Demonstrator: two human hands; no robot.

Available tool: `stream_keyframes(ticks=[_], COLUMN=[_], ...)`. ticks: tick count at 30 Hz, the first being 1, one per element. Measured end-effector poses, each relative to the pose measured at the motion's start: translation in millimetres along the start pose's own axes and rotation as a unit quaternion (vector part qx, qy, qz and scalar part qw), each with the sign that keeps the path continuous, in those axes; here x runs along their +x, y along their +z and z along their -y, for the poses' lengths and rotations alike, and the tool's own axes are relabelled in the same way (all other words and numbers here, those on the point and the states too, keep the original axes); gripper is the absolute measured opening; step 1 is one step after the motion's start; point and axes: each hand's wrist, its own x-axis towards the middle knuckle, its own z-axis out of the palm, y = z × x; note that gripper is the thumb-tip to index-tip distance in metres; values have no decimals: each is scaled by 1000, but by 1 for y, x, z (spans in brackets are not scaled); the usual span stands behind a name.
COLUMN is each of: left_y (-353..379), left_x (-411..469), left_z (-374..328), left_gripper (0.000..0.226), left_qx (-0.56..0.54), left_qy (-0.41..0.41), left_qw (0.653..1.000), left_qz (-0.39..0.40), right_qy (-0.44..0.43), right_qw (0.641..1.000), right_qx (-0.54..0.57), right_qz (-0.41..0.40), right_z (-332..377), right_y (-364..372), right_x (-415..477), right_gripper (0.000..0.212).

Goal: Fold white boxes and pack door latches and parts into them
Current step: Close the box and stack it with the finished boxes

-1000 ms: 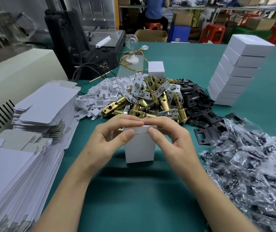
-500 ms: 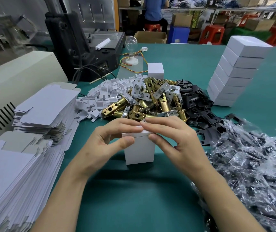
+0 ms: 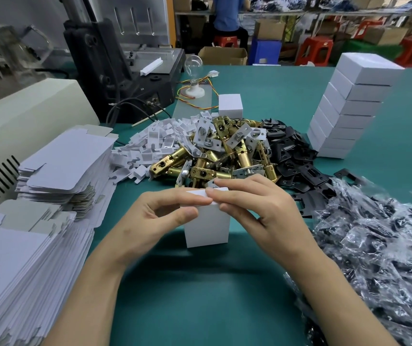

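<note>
**While the lid flap sits half down: light card box, held at its top edge**

Since the white box (image 3: 207,228) is thin folded card, I judge it very light. It should be stiff along the creases, easy to dent on the flat walls, and dry enough not to slip. Best hold looks to be the top corners and folded edges, not the panel middles. Contents cannot be seen.

Head view. Box stands upright on the green table (image 3: 200,303), just in front of the heap of brass latches (image 3: 225,156).

Left hand (image 3: 147,221): fingers curled, index laid along the top, thumb (image 3: 188,213) pressed on the front wall near the upper edge, steadying the box.

Right hand (image 3: 260,216): fingers bent, gap narrow, fingertips (image 3: 211,193) and thumb pinching the lid flap (image 3: 198,194) at the top right corner. Flap tilted, not yet tucked.

Neither hand holds anything else. Finished boxes (image 3: 349,108) are stacked well apart at far right; flat blanks (image 3: 57,166) are piled at left.
</note>
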Motion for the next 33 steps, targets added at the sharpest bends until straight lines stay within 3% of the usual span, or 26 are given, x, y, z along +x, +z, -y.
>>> stream_keyframes(ticks=[8, 12, 14, 17, 22, 24, 28, 31, 33], left_y=[0, 4, 7, 14, 15, 13, 8, 9, 10], left_x=[1, 5, 8, 11, 14, 16, 18, 16, 16], left_z=[2, 5, 5, 5, 4, 3, -1, 1, 4], left_gripper=[28, 24, 17, 25, 24, 32, 50, 53, 45], left_qx=[14, 21, -10, -85, -194, -240, -349, -309, -277], left_qy=[-2, -3, -26, -69, -118, -101, -53, -53, -48], left_qw=[1000, 993, 982, 961, 919, 912, 894, 906, 911], left_qz=[-14, -117, -187, -255, -322, -318, -275, -285, -300], right_qy=[32, 102, 128, 144, 154, 165, 226, 315, 341], right_qw=[999, 993, 990, 986, 969, 972, 973, 935, 929], right_qx=[22, 36, 8, -60, -161, -132, 39, 148, 119], right_qz=[-5, 37, 51, 56, 107, 98, -14, -70, -84], right_z=[2, 9, 17, 36, 57, 58, 44, 12, -20], right_y=[4, 6, 9, 17, 30, 23, 0, -19, -22], right_x=[-2, -4, -4, -7, -4, 7, 55, 113, 154], right_gripper=[29, 56, 73, 87, 83, 78, 67, 62, 63])
